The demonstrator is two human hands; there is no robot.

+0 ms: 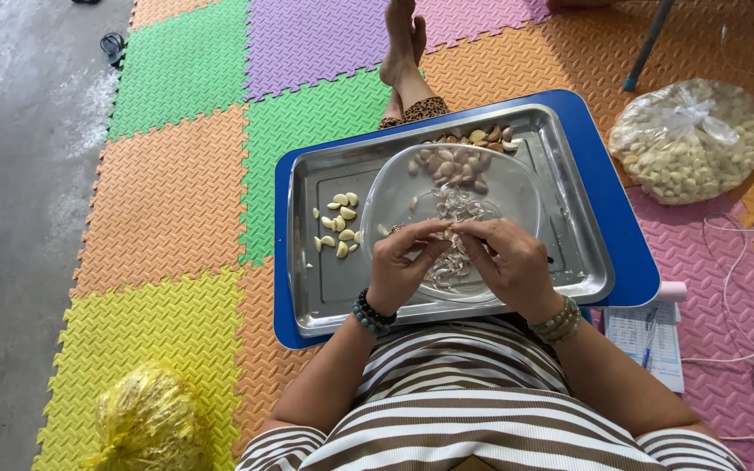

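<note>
your left hand [401, 262] and right hand [508, 260] meet fingertip to fingertip over the clear glass bowl [517, 187], both pinched shut on one small garlic clove [449, 232] held between them; the clove is mostly hidden by your fingers, so you cannot tell how much skin is on it. each wrist carries a beaded bracelet.

around you, the foam floor mat [176, 183] spreads in orange, green, purple, yellow and pink squares, with bare grey floor along its left edge. on the mat sits a blue tray [630, 235], and on that a steel tray [325, 288]. the bowl rests in the steel tray and holds a loose heap of papery skins [451, 209] under your hands. unpeeled cloves [464, 161] lie at the far side, in and just behind the bowl. peeled cloves [339, 225] lie scattered on the steel tray, left of the bowl.

off to the right a tied clear bag of peeled garlic [691, 144] rests on the mat. near your left elbow a yellow bag [146, 423] sits on the yellow square. a sheet of paper [652, 336] lies by your right forearm.
</note>
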